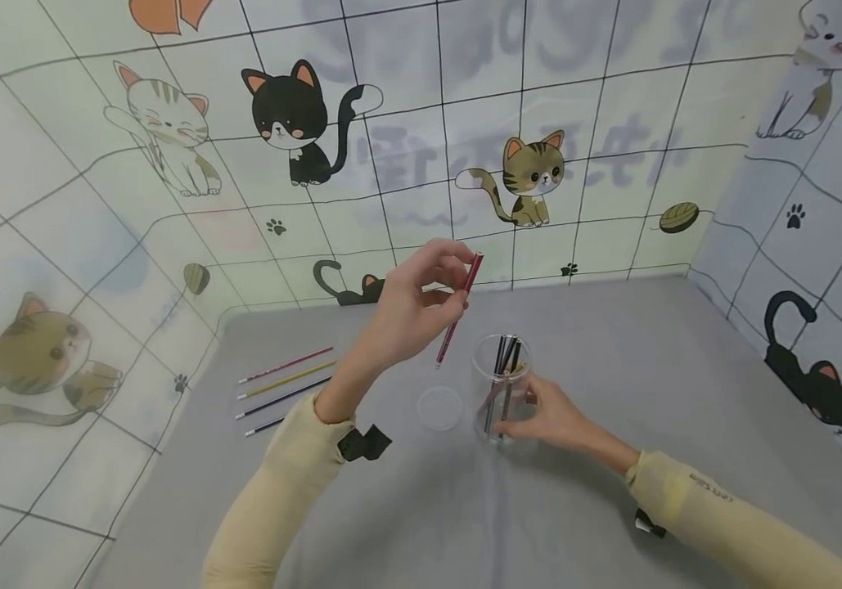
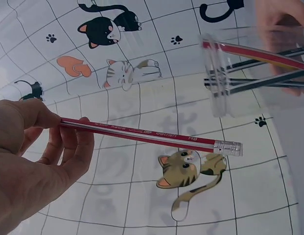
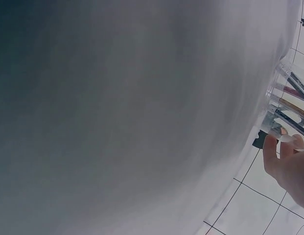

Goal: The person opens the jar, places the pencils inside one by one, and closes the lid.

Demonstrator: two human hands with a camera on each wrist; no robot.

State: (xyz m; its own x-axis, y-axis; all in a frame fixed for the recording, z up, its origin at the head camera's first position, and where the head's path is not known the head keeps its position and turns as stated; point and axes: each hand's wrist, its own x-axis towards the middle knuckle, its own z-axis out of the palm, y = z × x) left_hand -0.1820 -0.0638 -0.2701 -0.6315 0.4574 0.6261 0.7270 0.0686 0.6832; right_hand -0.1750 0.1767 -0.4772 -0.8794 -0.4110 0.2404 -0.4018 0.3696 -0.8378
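A red pencil (image 2: 152, 135) is held tilted in the left hand's (image 1: 424, 298) pinch, near the clear jar (image 1: 496, 401). Pencils (image 1: 506, 360) are contained; jar is gripped on the surface (image 1: 597, 327) by the right hand (image 1: 556, 413), fingertips apparently partly hidden.

- Four pencils (image 1: 286, 380) lie on the table (image 1: 612, 343), left of a disc (image 1: 439, 409).
- Right of the disc, my right hand (image 1: 556, 415) holds a jar (image 1: 479, 393); more pencils (image 1: 515, 353) stand inside.
- My left hand (image 1: 426, 298) holds one pencil (image 1: 450, 335) above the table.
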